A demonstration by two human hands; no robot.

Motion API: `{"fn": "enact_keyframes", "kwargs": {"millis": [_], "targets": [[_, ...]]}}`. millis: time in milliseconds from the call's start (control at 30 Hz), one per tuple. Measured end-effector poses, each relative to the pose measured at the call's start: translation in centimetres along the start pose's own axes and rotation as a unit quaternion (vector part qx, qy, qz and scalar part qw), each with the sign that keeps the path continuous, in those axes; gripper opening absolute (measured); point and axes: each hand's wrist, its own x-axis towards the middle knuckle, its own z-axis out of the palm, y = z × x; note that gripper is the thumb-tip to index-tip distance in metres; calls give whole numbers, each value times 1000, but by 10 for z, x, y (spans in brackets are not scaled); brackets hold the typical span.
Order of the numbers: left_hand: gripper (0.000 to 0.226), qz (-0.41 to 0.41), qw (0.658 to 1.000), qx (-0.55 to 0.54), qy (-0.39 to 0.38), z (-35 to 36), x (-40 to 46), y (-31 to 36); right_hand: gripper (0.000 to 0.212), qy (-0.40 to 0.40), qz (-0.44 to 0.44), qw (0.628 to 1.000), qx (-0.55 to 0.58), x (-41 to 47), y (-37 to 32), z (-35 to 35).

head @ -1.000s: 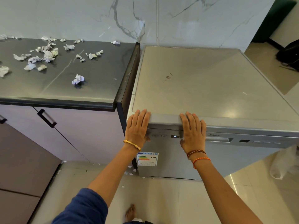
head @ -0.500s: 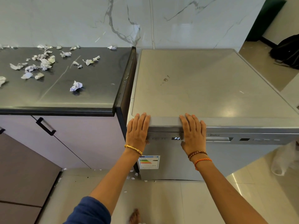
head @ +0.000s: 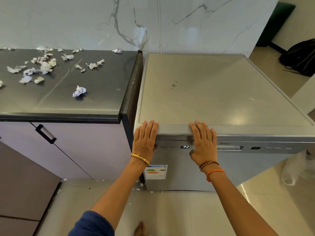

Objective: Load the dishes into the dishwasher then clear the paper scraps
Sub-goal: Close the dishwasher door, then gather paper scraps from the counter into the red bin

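Both flat, fingers straight — we've got left hand (head: 144, 138) and right hand (head: 202, 142) pressing the dishwasher (head: 213, 92) top's front edge; paper scraps (head: 42, 67) litter the worktop (head: 102, 92).

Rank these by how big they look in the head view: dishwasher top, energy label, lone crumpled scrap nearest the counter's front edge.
1. dishwasher top, by far the largest.
2. energy label.
3. crumpled scrap, smaller than the label, though it lies farther from the camera.

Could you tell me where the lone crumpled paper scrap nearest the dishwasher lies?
The paper scrap lies on the dark countertop left of the dishwasher, apart from the other scraps further back.
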Motion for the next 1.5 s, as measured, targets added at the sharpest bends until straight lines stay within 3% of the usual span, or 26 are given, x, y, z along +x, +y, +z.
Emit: {"fn": "enact_keyframes", "kwargs": {"millis": [67,133,233,267,367,533,667,800,900,1000,1167,1267,1367,1500], "targets": [[105,4,1000,-12,-7,-4,0,0,84,31,9,995,89,0,0,-2],[94,10,999,-30,1,-8,1,-3,55,61,71,964,250,0,-2,-9],[42,31,992,-101,62,-16,7,-11,33,145,149,889,409,0,-12,-24],[37,32,986,-147,75,-22,9,-16,28,163,159,871,434,3,-19,-29],[51,4,970,-222,105,-39,19,-37,21,164,172,835,497,23,-45,-38],[47,-109,950,-268,120,-69,19,-94,19,131,140,799,570,78,-113,-37],[23,-255,903,-318,138,-92,10,-152,20,41,96,818,566,120,-185,-19],[20,-413,830,-337,166,-105,7,-213,48,-139,-9,851,506,153,-249,4],[17,-470,781,-375,172,-110,12,-252,67,-240,-100,871,416,179,-288,20],[12,-489,750,-409,176,-108,19,-280,71,-231,-115,894,367,205,-319,37],[14,-501,735,-426,165,-85,44,-341,60,-155,-150,944,249,253,-365,87],[12,-509,713,-458,151,-73,66,-376,40,-167,-129,965,154,282,-391,106],[13,-510,694,-495,115,-62,77,-403,37,-193,-82,965,158,300,-417,111],[19,-558,593,-570,110,-53,92,-436,51,-187,-5,952,243,314,-437,117]]}}
